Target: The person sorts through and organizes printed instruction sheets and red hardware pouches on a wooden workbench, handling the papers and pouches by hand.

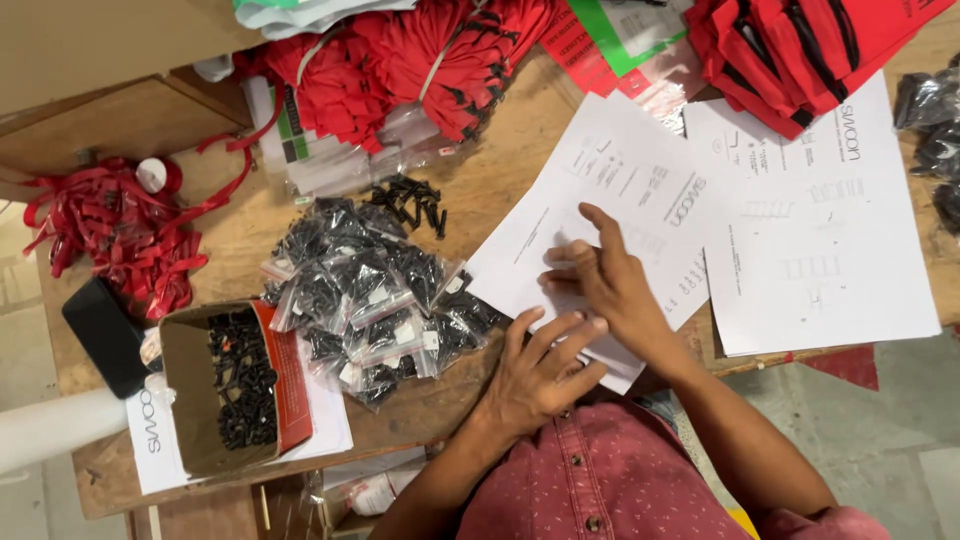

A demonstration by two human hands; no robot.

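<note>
My right hand (608, 280) rests on a stack of white printed sheets (600, 190), its fingers bent and pinching at the top sheet. My left hand (540, 368) lies flat with spread fingers on the near edge of the same stack, pressing it to the wooden table (490, 170). Just left of my left hand is a heap of small clear bags filled with black screws (370, 295).
An open cardboard box of loose black screws (235, 385) stands at the near left, beside a black phone (105, 335). Red ribbon (120, 230) and red fabric bundles (420, 55) lie at the back. More white sheets (830, 230) are at the right.
</note>
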